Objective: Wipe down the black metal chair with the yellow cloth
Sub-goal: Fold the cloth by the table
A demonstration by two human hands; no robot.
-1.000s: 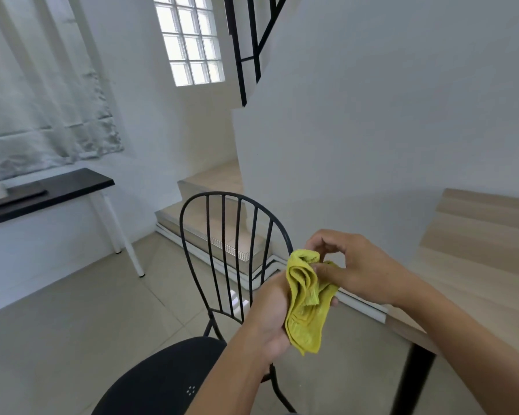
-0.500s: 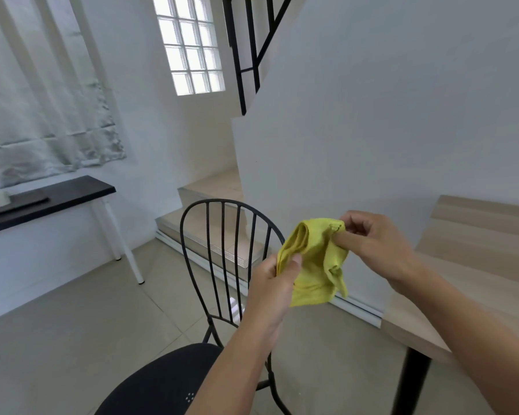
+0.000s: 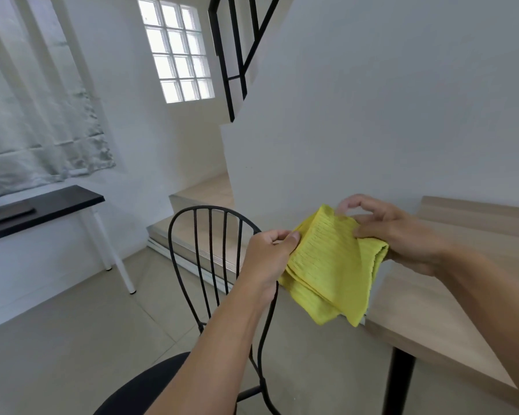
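Note:
A yellow ribbed cloth (image 3: 330,265) hangs spread between my two hands, in the air to the right of the chair's back. My left hand (image 3: 267,259) pinches its left edge between thumb and fingers. My right hand (image 3: 396,232) grips the upper right part, where the cloth is bunched. The black metal chair (image 3: 204,253) stands below and to the left, its curved back with thin vertical rods upright. Its round black seat (image 3: 141,390) shows at the bottom edge, partly hidden by my left forearm. Neither hand nor the cloth touches the chair.
A light wooden table (image 3: 426,310) with a black leg stands on the right, under my right arm. A black-topped desk (image 3: 51,205) on white legs is against the left wall. Wooden steps (image 3: 198,232) and a white wall lie behind the chair. Tiled floor spreads to the left.
The cloth has gone from a crumpled bunch to a spread sheet. My hands moved apart and to the right, pulling it open.

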